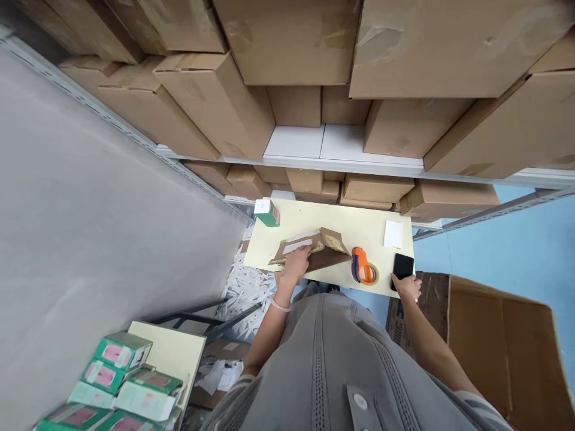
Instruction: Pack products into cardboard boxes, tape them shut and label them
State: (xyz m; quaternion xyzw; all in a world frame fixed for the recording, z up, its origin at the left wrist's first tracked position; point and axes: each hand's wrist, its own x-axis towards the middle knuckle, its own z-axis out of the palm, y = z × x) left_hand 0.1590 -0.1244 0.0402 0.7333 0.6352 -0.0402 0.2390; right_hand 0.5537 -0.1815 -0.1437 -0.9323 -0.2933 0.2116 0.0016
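A: Where does the cardboard [336,258] lie?
B: On the counter [323,214], left of centre at the near side, its torn panels folded to a ridge and tilted. A white label [296,246] shows on its upper face.

A: And the left hand [295,263]?
B: Its fingers rest over the cardboard, one reaching forward along it. The thumb is hidden, so I cannot tell whether the hand pinches it. A pale bracelet [280,305] circles the wrist.

A: The right hand [408,288]?
B: At the counter's near right corner, pinching the phone [403,263] by its near end, thumb on the left edge. The screen is dark.

A: What lies between the hands?
B: An orange tape dispenser [360,263], just right of the cardboard.

A: And farther back?
B: A green box [268,214] at the far left corner; a white card [393,234] beyond the phone.

A: The surroundings?
B: Cartons [291,42] fill the shelves [296,140] ahead. Paper strips [245,293] cover the floor at left, more green boxes [101,374] are stacked at lower left, and a large open carton [503,341] stands at right.
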